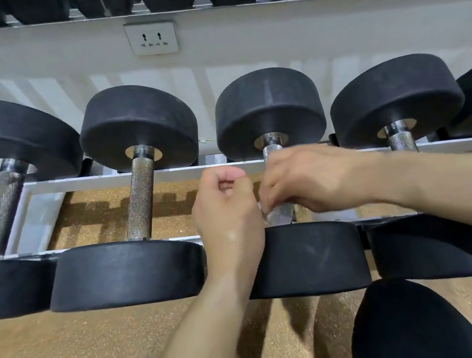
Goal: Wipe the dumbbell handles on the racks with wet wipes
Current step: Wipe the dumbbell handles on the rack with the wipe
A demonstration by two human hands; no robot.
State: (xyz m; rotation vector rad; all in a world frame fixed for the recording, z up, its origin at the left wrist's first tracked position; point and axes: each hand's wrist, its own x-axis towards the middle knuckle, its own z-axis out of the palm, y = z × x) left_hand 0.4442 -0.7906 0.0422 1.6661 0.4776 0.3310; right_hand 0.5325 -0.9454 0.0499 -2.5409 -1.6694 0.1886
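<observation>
On the rack's (164,171) lower rail, the third dumbbell (305,258) from the left edge has both hands on its handle (272,150). The right hand (307,179) curls over it, gripping a white wet wipe (279,215). The left hand (228,211) is curled beside the wipe's edge; I cannot tell whether it holds it.

Looks forward and down from head height, close above the rack (71,182). Faces the wall (237,52) behind the rack.
</observation>
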